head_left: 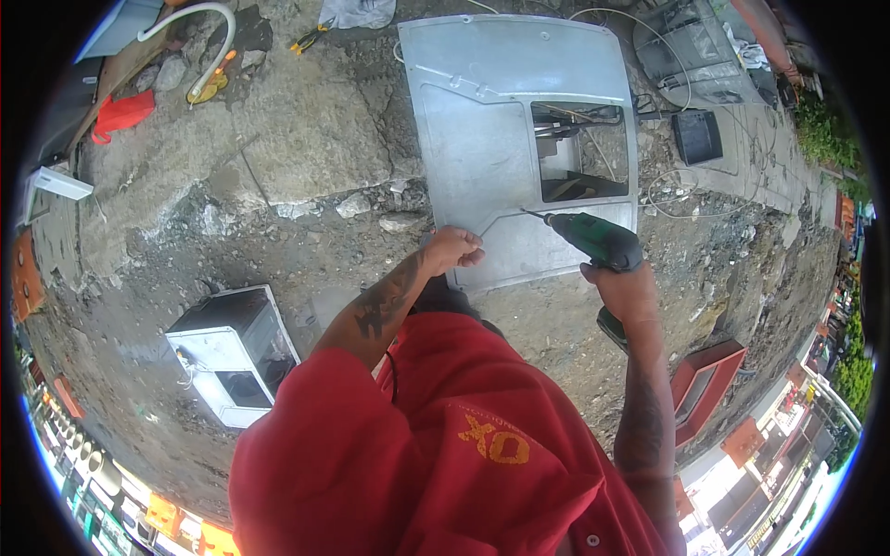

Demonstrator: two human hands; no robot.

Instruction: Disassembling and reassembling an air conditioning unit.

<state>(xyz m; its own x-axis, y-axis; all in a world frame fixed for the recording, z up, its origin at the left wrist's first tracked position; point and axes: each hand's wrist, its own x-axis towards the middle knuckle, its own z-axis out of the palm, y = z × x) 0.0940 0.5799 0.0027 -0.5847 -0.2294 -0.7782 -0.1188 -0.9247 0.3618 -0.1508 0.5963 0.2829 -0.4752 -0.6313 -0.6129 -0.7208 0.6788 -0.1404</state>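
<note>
A green and black cordless drill (598,241) is in my right hand (623,295), whose fingers wrap round its grip. Its thin bit points left, over the lower part of a grey sheet-metal panel (477,139). That panel has a rectangular opening on its right side, through which inner parts show. Close to the panel's lower left edge is my left hand (452,250), its fingers curled in a pinch. Whatever those fingers may hold is too small to make out.
A white metal housing (209,357) stands on the rough ground at lower left. At right lie a red frame (709,389) and a black box (697,136). Yellow-handled pliers (308,40), a white hose (227,42) and a red cloth (123,115) lie farther off.
</note>
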